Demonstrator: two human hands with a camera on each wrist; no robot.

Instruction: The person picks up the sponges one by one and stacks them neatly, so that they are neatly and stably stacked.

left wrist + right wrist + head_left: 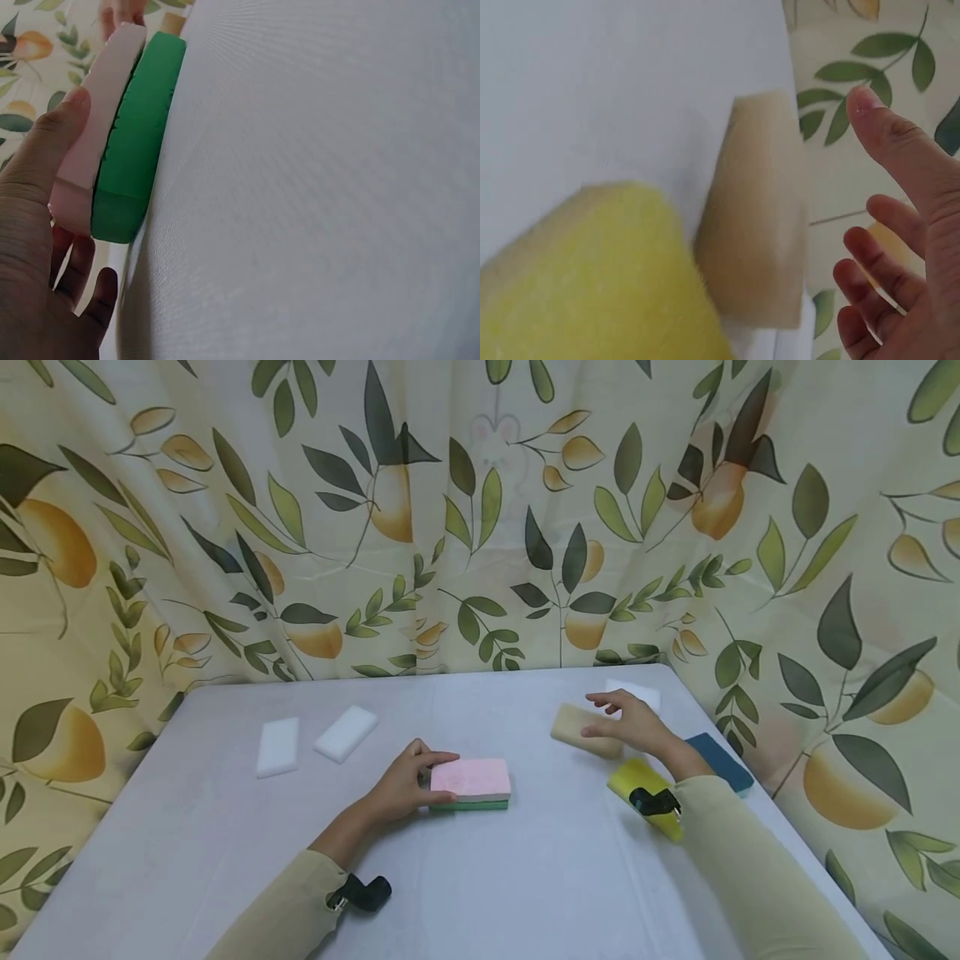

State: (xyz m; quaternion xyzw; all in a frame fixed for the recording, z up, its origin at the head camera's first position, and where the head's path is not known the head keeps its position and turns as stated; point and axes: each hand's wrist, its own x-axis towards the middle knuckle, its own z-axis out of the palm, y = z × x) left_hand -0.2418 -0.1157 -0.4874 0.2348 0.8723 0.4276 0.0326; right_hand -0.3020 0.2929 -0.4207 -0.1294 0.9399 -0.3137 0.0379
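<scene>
In the head view, a pink sponge (480,777) lies flat on top of a green sponge (483,806) at the middle of the table. My left hand (401,785) grips the pink sponge from its left side, thumb at the near edge and fingers at the far one. The left wrist view shows the thumb against the pink sponge, with the green sponge (139,142) between it and the table. Over a beige sponge (573,727) hovers my right hand (633,724), its fingers loosely bent. In the right wrist view that hand appears apart from the beige sponge (754,217), holding nothing.
A yellow sponge (630,777) lies under the right wrist, with a blue sponge (727,764) by the table's right edge. Two white sponge blocks, one upright-lying (277,747) and one slanted (347,733), are at the left. Another white piece (637,693) sits behind the right hand.
</scene>
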